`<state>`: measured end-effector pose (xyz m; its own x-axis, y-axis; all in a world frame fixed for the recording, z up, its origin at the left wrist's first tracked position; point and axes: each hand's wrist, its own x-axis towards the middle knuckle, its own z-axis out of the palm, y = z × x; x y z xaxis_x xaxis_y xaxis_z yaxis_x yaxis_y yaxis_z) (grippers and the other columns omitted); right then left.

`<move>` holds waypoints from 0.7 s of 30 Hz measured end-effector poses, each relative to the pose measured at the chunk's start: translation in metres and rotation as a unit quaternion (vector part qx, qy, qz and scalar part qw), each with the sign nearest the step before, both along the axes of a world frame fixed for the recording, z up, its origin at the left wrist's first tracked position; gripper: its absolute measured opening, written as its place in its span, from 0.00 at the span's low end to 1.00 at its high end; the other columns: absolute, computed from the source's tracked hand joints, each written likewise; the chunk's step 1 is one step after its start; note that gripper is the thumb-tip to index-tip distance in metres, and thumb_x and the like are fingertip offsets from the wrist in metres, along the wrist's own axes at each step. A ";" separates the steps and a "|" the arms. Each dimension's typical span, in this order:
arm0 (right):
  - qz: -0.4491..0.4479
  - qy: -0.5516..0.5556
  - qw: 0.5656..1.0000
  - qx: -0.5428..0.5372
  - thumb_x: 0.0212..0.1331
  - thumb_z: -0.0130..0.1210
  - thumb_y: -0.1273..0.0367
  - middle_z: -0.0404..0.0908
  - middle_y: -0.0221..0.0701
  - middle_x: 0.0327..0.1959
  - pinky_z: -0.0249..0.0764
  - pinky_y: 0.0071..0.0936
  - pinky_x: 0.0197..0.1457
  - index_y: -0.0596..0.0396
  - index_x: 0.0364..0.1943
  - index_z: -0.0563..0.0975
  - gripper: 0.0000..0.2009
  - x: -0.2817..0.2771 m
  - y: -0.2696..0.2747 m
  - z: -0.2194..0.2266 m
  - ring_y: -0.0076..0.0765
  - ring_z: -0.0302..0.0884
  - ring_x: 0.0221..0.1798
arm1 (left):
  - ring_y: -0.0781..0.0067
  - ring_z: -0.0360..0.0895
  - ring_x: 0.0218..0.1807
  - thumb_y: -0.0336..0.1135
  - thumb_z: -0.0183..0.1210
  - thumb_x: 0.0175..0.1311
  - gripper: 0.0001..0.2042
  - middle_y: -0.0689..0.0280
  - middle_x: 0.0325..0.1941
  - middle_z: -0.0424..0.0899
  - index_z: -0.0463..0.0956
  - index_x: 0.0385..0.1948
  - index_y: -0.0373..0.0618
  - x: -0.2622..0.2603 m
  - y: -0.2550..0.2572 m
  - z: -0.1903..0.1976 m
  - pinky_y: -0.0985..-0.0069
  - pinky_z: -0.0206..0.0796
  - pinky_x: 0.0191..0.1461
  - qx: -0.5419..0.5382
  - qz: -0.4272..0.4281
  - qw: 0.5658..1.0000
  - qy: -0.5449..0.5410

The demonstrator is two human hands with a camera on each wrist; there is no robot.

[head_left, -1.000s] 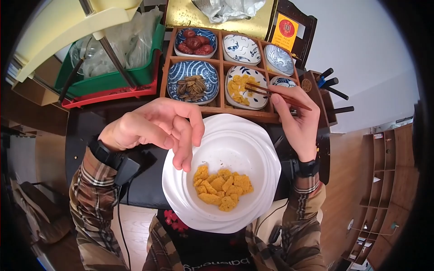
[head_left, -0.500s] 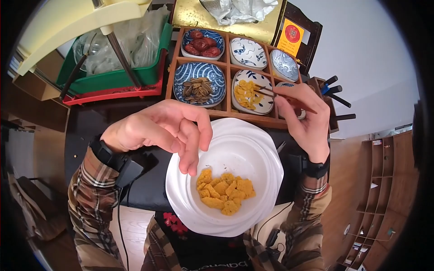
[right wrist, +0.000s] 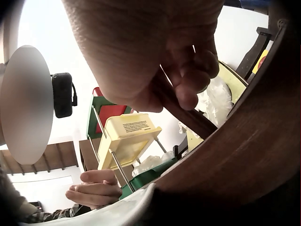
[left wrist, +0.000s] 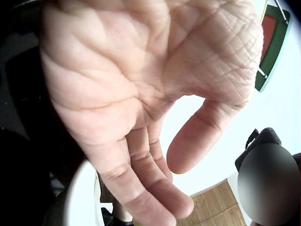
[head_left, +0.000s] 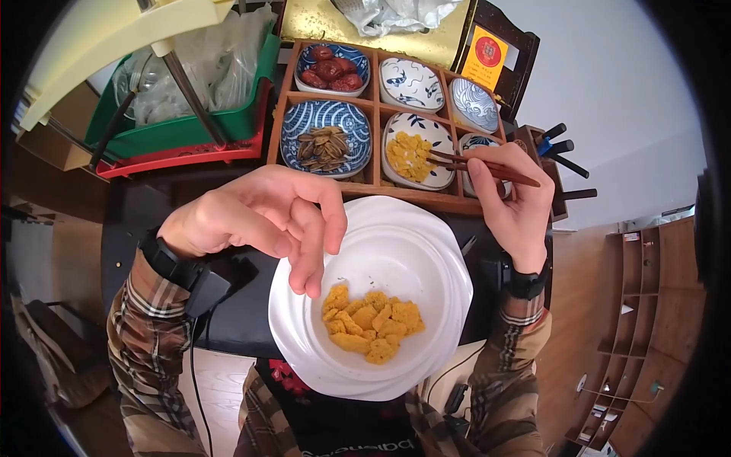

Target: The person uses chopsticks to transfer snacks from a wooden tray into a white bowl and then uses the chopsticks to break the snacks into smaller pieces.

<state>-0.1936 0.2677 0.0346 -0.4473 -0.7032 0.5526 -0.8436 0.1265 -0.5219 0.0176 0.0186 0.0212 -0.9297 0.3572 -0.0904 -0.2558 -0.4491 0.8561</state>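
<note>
In the head view my right hand pinches brown wooden tongs between thumb and fingers. Their tips reach over the small leaf-patterned bowl, right at the yellow flakes in it. My left hand, palm partly turned up, hovers over the left rim of a white dish, its fingers loosely bent around nothing. Larger orange-yellow crisp pieces lie in that dish. The right wrist view shows the brown strip of the tongs under the fingers.
The small bowl sits in a divided wooden box with bowls of dates and seeds. A green bin with plastic bags stands left, a wooden holder with dark sticks right. A gold tray lies behind.
The tongs' tips have drawn slightly right within the small bowl and now stand closer together at the flakes. The left hand keeps its place over the dish. The head view has shifted a little.
</note>
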 end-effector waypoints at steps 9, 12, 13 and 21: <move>0.007 -0.013 1.000 0.023 0.58 0.65 0.78 0.82 0.29 0.31 0.69 0.15 0.26 0.58 0.39 0.84 0.06 0.007 -0.002 -0.002 0.17 0.78 0.27 | 0.53 0.86 0.34 0.22 0.53 0.38 0.20 0.48 0.26 0.85 0.73 0.39 0.26 0.000 0.002 -0.002 0.68 0.76 0.44 0.006 0.003 1.000 -0.001; 0.007 0.032 0.999 0.018 0.58 0.65 0.78 0.81 0.29 0.30 0.68 0.15 0.25 0.58 0.40 0.84 0.07 0.007 -0.003 -0.002 0.18 0.77 0.27 | 0.53 0.86 0.34 0.22 0.52 0.38 0.20 0.48 0.26 0.85 0.73 0.39 0.26 0.000 0.002 -0.002 0.69 0.76 0.44 0.004 0.004 1.000 0.002; 0.007 0.032 0.999 0.018 0.58 0.65 0.78 0.81 0.29 0.30 0.68 0.15 0.25 0.58 0.40 0.84 0.07 0.007 -0.004 -0.002 0.18 0.77 0.27 | 0.53 0.86 0.34 0.22 0.51 0.37 0.20 0.48 0.26 0.85 0.73 0.39 0.26 0.001 0.002 -0.002 0.69 0.76 0.44 0.001 0.004 1.000 0.002; 0.042 0.049 0.998 0.011 0.57 0.65 0.78 0.80 0.30 0.30 0.71 0.18 0.27 0.57 0.42 0.83 0.09 0.006 -0.006 -0.007 0.22 0.76 0.25 | 0.53 0.86 0.34 0.22 0.51 0.36 0.21 0.49 0.26 0.85 0.73 0.39 0.25 0.000 0.002 -0.003 0.68 0.77 0.44 0.010 0.003 1.000 -0.002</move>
<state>-0.1879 0.2615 0.0281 -0.3305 -0.7486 0.5748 -0.8986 0.0632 -0.4342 0.0181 0.0206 0.0180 -0.9311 0.3542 -0.0871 -0.2569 -0.4674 0.8459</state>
